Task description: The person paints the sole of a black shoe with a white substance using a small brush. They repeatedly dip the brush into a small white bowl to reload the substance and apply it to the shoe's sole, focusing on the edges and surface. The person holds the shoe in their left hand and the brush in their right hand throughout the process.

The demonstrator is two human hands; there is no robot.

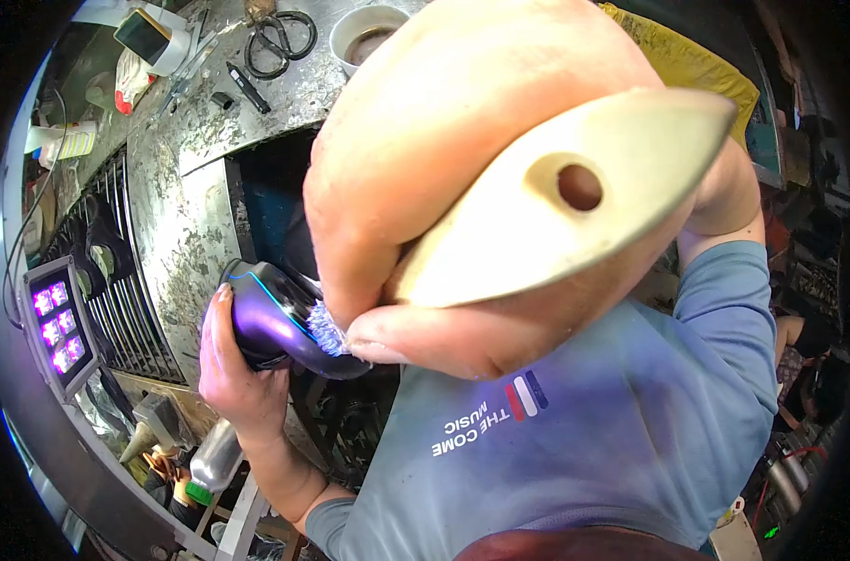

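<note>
My right hand point(462, 168) fills the middle of the view, close to the camera, shut on a cream-coloured brush handle point(574, 215) with a round hole in it. Pale bristles point(327, 327) stick out under my thumb and touch a glossy dark purple-black curved part point(275, 323). My left hand point(233, 369) holds that part from below and behind, at the edge of a worn metal workbench point(177, 234). My blue shirt sleeves and chest fill the lower right.
On the workbench top lie black scissors point(280, 42), a white bowl point(367, 33), a black marker point(247, 87) and a white bottle point(154, 37). A purple-lit lamp panel point(58, 323) and a wire grille point(116, 271) stand at left. Bottles and tools sit below.
</note>
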